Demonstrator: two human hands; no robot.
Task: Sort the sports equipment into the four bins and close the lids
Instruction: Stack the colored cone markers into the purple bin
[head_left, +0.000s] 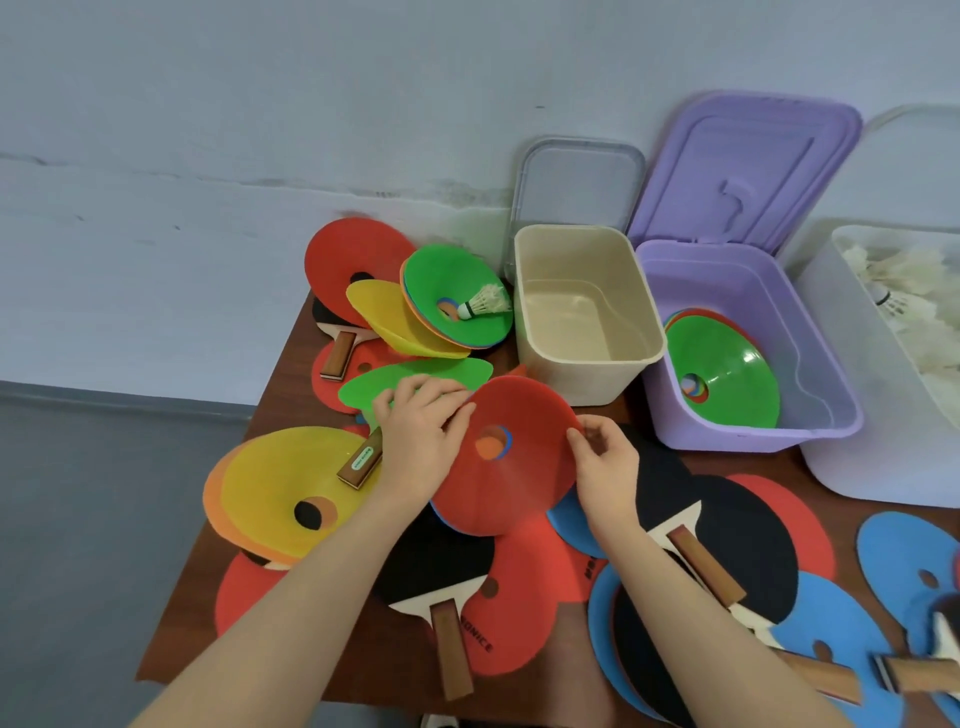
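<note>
Two hands at centre frame, gathering a nested stack of disc cones (506, 454) topped by a red one. Left hand (421, 441) pressed flat on the stack's left edge, grip loose, fingers spread; right hand (605, 457) pinching the right rim between thumb and fingertips. Stack lifted slightly above the paddles (717, 551) littering the tabletop (270, 415). Likely next: carry to the purple bin (810, 426) at right of frame, already holding cones, lid up. Beige bin (582, 312) just beside it, empty. Clear bin (852, 312) at far right, shuttlecocks inside. More cones waiting upper left, one stray shuttlecock (483, 302) among them.
</note>
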